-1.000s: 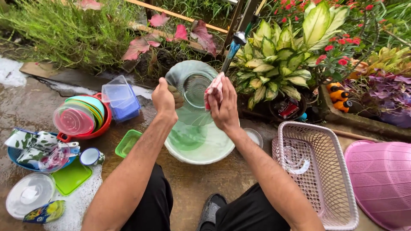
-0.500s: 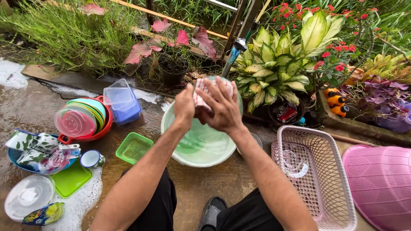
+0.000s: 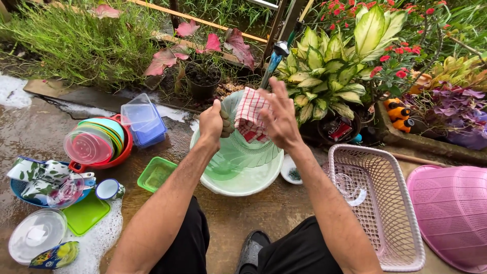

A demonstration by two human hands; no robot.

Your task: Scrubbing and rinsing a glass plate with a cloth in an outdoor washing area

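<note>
Centre of frame: your left hand (image 3: pixel 210 123) is closed around the left rim of a clear green plate (image 3: pixel 238 147), fingers curled over the edge, holding it tilted above a pale green basin (image 3: pixel 243 180). Your right hand (image 3: pixel 279 119) presses a red-checked cloth (image 3: pixel 252 114) flat against the plate's upper part; its fingers (image 3: pixel 269 91) are spread wide and lie on the cloth, not curled round it.

The basin sits on wet ground, centre of frame, between your knees. A tap (image 3: pixel 276 53) stands just above the plate, upper centre.

Right of the basin: a small white dish (image 3: pixel 291 170) touching its rim, then a pink basket (image 3: pixel 378 203) with a clear item inside (too faint to tell what). A second pink basket (image 3: pixel 451 213) lies overturned at the lower right edge.

Left of the basin: a green tray (image 3: pixel 154 174) just beside it. Further left, a red bowl (image 3: pixel 122 149) stacked with coloured plates and a pink lid (image 3: pixel 87 147), and a blue box (image 3: pixel 147 124) with a clear lid. Lower left: a cup (image 3: pixel 107 189), a green board (image 3: pixel 83 212), a clear bowl (image 3: pixel 35 236), with foam (image 3: pixel 104 231) on the ground.

Potted plants (image 3: pixel 329 66) fill the upper right.
</note>
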